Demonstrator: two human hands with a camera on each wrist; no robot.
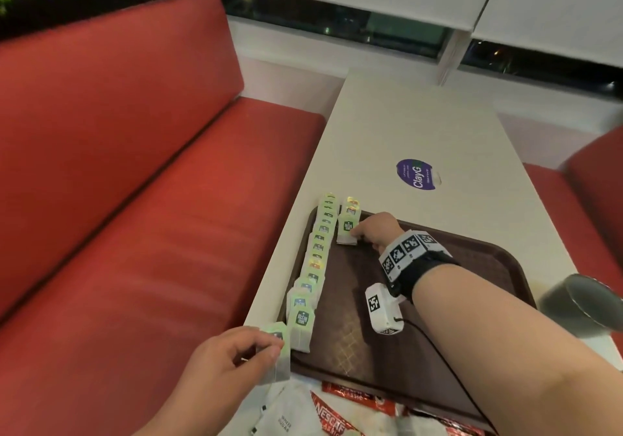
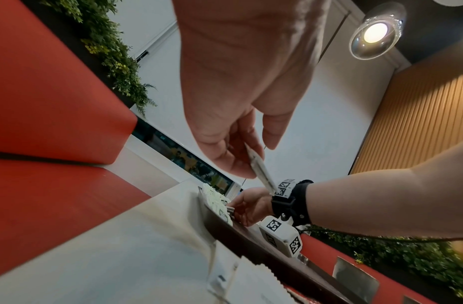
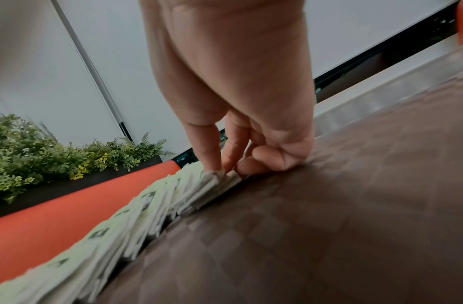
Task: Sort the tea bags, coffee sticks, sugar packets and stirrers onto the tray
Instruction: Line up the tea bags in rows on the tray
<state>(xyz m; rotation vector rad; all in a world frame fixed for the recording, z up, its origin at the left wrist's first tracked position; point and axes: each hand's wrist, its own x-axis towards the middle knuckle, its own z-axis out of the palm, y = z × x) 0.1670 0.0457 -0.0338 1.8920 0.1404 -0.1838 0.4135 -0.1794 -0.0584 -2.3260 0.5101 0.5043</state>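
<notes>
A brown tray (image 1: 438, 304) lies on the white table. Several green-labelled tea bags (image 1: 317, 260) stand in a row along its left edge, with a short second row beside them at the far end. My right hand (image 1: 355, 233) reaches to that far corner and pinches a tea bag (image 1: 347, 231) standing at the front of the short row; in the right wrist view its fingertips (image 3: 214, 168) grip the bag's top edge (image 3: 212, 182). At the tray's near left corner my left hand (image 1: 269, 348) pinches another tea bag (image 1: 278, 356), seen edge-on (image 2: 260, 167) in the left wrist view.
Red coffee sticks (image 1: 340, 425) and white sugar packets (image 1: 290, 415) lie on the table in front of the tray. A dark cup (image 1: 580, 304) stands by the tray's right edge. Red bench seats (image 1: 151, 233) flank the table. A round sticker (image 1: 416, 174) lies farther back.
</notes>
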